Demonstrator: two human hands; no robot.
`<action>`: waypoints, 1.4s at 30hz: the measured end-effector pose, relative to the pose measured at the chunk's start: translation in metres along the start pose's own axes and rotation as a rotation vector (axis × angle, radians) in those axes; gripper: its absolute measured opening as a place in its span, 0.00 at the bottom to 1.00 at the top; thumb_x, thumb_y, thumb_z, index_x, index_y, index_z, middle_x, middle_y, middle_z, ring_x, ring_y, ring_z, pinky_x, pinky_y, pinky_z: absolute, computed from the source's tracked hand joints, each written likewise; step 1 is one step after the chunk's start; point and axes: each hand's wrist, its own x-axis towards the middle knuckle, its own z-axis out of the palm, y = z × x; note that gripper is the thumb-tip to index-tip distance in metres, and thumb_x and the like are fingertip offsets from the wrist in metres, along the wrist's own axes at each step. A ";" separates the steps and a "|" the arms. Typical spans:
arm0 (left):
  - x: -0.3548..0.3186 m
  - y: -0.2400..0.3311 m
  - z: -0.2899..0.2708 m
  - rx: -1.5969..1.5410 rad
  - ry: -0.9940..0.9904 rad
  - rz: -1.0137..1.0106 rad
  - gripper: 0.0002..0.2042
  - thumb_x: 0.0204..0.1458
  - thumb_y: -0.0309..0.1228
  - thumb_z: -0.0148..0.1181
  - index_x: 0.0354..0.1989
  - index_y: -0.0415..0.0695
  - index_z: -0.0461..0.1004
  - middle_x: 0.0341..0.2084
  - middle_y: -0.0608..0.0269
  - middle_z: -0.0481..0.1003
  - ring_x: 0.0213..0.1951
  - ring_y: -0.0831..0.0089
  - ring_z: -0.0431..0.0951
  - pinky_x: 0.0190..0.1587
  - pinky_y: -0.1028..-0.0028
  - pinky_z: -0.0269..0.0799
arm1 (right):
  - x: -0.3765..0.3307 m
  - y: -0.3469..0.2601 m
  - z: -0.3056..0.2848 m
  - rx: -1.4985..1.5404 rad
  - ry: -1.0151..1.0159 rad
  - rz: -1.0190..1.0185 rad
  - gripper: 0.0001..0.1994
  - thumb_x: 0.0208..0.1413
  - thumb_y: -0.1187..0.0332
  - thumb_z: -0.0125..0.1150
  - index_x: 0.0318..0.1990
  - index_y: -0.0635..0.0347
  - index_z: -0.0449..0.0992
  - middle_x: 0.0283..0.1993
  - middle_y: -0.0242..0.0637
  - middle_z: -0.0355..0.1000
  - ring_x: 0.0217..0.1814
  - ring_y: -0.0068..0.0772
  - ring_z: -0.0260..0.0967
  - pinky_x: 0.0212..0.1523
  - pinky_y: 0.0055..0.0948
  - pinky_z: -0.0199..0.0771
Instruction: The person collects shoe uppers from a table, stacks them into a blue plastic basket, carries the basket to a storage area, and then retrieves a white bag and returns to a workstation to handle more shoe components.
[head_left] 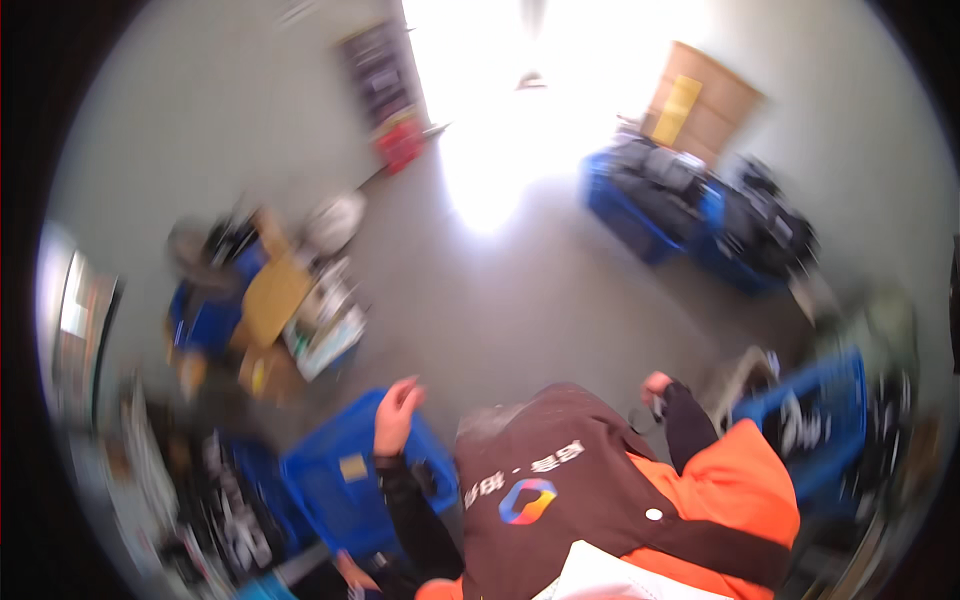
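Observation:
My left hand (395,418) is raised over the rim of a blue plastic bin (325,478), fingers loosely apart and nothing seen in them. Inside the bin is a dark item, and a small tan label shows on it. On the other side of my brown apron (560,430), my right hand (655,386) sticks out of a dark cuff below an orange sleeve. Blur smears its fingers, and a small dark shape beside them cannot be made out.
Blue bins (625,215) heaped with dark items stand far right by a cardboard sheet (705,95). Cardboard (275,300) and mixed goods are piled at the left. A blue crate (850,390) stands near right. Another person's hand (355,572) shows lower left. Bright doorway light falls ahead.

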 end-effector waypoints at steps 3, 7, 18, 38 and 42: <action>-0.023 0.065 0.056 0.010 -0.056 0.086 0.15 0.63 0.31 0.55 0.56 0.39 0.71 0.44 0.61 0.78 0.45 0.76 0.77 0.50 0.76 0.71 | -0.029 -0.043 -0.064 -1.270 -0.175 0.746 0.11 0.56 0.60 0.58 0.32 0.55 0.84 0.33 0.42 0.80 0.35 0.41 0.79 0.37 0.36 0.78; -0.052 0.132 0.074 0.023 0.030 0.181 0.15 0.62 0.30 0.56 0.56 0.41 0.72 0.42 0.63 0.79 0.46 0.76 0.78 0.50 0.74 0.72 | 0.028 -0.075 -0.094 -1.557 -0.524 0.628 0.20 0.57 0.45 0.57 0.50 0.44 0.80 0.47 0.26 0.80 0.50 0.33 0.77 0.51 0.31 0.76; -0.076 0.009 0.033 -0.128 0.717 -0.032 0.13 0.63 0.27 0.54 0.54 0.37 0.71 0.41 0.57 0.79 0.44 0.73 0.80 0.49 0.74 0.74 | 0.586 -0.177 -0.045 -1.978 -1.409 -0.362 0.09 0.51 0.53 0.60 0.37 0.38 0.82 0.38 0.24 0.80 0.42 0.34 0.77 0.41 0.37 0.77; -0.154 0.016 -0.016 -0.473 1.373 -0.315 0.15 0.63 0.29 0.54 0.56 0.36 0.70 0.43 0.58 0.79 0.46 0.72 0.78 0.52 0.73 0.71 | 0.665 -0.072 0.690 -0.983 -1.578 0.670 0.12 0.55 0.67 0.59 0.44 0.62 0.76 0.36 0.37 0.78 0.34 0.27 0.76 0.32 0.27 0.77; -0.187 0.004 -0.075 -0.521 1.492 -0.346 0.14 0.63 0.28 0.53 0.55 0.35 0.71 0.44 0.57 0.78 0.46 0.71 0.79 0.52 0.73 0.72 | 0.693 -0.038 0.751 -1.037 -1.636 0.602 0.11 0.58 0.65 0.58 0.44 0.62 0.76 0.36 0.38 0.78 0.35 0.29 0.77 0.33 0.28 0.78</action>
